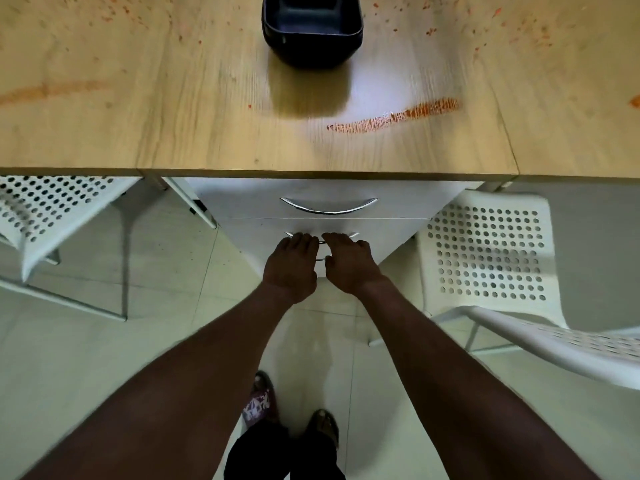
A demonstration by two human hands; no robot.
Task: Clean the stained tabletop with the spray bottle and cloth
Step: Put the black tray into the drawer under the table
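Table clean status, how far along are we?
Done: nothing visible. The tabletop carries the orange smear and scattered specks, unwiped. In hand: left hand and right hand both grip the lower drawer handle of the cabinet under the table; no spray bottle or cloth in view. Left: get both, spray, wipe, probably shifting the dark bowl.

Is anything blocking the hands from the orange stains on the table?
Nothing visible blocks them. The left hand and right hand hold the lower drawer handle below the tabletop. A dark tub sits beyond the big smear, not on it.
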